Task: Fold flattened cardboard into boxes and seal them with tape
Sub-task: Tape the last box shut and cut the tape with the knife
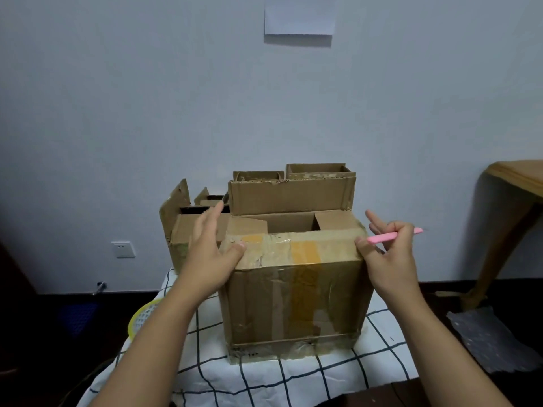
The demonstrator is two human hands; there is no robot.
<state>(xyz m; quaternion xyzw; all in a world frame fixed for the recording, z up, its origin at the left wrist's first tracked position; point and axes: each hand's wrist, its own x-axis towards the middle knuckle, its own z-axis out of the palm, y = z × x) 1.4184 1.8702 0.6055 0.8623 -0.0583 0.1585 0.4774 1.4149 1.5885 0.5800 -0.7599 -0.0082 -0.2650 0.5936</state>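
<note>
Checked cloth (293, 377) under the box (293, 301): left hand (211, 254) flat, right hand (390, 254) pinching a pink cutter (390, 237); blade could snag the near flap (296, 248).

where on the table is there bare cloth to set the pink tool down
Bare checked cloth lies in front of the big box, and a strip at its right. Behind it is crowded with open boxes; left is the yellow basket.

The room is dim, lit softly from above and in front. The pale wall (205, 98) fades toward grey at nine and three o'clock. A sheet of paper (299, 16) at twelve o'clock casts a narrow shadow beneath it. The floor at seven o'clock sinks into near black. Wide-angle bending curves the edges, and detail is soft throughout.
</note>
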